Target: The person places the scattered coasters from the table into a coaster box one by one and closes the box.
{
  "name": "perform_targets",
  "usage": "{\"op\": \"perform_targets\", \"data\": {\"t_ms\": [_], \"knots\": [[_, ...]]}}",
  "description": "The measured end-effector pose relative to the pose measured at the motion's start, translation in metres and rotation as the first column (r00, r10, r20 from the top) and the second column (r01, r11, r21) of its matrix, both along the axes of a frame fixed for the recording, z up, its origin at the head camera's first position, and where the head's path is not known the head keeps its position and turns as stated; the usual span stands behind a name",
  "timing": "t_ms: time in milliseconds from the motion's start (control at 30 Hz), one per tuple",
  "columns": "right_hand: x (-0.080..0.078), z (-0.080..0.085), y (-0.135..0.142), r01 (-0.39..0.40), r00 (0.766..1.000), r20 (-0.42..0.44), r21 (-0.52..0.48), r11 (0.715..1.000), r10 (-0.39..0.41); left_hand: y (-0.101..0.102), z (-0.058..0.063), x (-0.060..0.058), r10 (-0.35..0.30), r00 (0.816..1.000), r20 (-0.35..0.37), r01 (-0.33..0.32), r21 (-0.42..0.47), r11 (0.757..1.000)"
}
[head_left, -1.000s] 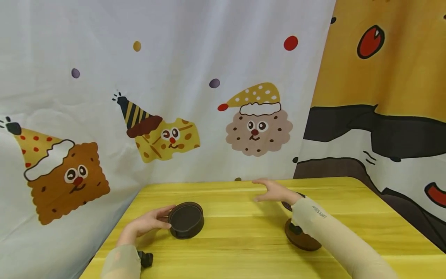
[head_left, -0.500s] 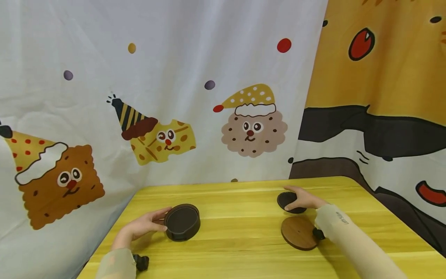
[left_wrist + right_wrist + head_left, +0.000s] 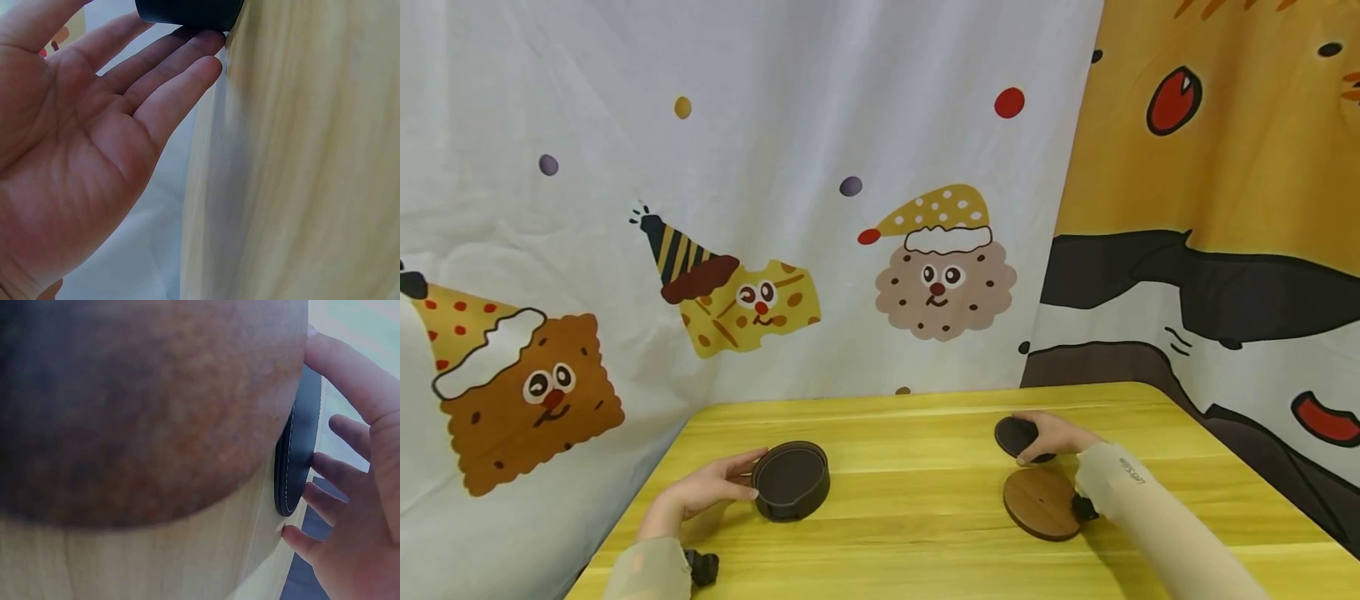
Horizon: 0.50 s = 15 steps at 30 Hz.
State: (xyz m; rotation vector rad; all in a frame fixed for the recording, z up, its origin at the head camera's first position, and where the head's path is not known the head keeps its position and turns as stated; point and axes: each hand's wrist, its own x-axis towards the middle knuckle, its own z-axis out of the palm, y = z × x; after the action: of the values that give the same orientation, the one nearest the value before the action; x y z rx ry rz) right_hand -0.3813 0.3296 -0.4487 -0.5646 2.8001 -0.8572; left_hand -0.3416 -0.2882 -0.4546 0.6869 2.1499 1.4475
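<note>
My left hand [image 3: 703, 492] rests against the left side of a round, dark coaster holder [image 3: 790, 483], thumb near the front and fingers behind. In the left wrist view its fingers are extended, tips at the foot of the holder [image 3: 187, 11]. At the table's back right, my right hand [image 3: 1056, 437] grips a small stack of round black coasters [image 3: 1013, 437] between thumb and fingers. Pale stitching runs along the coasters' edge [image 3: 306, 419] in the right wrist view. The palm side of the stack is hidden in the head view.
A round brown wooden disc [image 3: 1037, 502] lies just in front of the coasters, beside the right wrist, and fills much of the right wrist view. The yellow wood-grain table [image 3: 910, 533] ends at a printed cloth [image 3: 820, 167] behind.
My right hand has come from the table's back middle rightward and down onto the coasters, taking hold of them. The wooden disc shows more fully. My left hand stays at the holder.
</note>
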Motion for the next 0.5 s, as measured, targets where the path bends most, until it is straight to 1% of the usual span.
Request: {"op": "perform_targets", "data": {"t_ms": [133,300,367,500], "knots": [[-0.0019,-0.0026,-0.0003,-0.013,0.999,-0.030,0.018,1.000,0.014,0.0010,0.0018,0.0006,0.001,1.000,0.001,-0.001,0.001,1.000],[-0.0063,-0.0063,0.0002,-0.004,0.999,-0.051,0.040,0.999,0.006,0.0022,0.0038,0.0014,0.002,1.000,0.001,-0.002,0.005,1.000],[-0.0075,-0.0055,0.0003,0.007,0.998,-0.062,0.050,0.999,-0.004,0.0023,0.0038,0.0015,0.001,1.000,0.001,-0.001,0.007,1.000],[-0.0096,0.0010,-0.0009,0.001,0.996,-0.088,0.053,0.999,0.004,0.0017,0.0033,0.0017,-0.003,1.000,-0.002,0.003,0.004,1.000]]}}
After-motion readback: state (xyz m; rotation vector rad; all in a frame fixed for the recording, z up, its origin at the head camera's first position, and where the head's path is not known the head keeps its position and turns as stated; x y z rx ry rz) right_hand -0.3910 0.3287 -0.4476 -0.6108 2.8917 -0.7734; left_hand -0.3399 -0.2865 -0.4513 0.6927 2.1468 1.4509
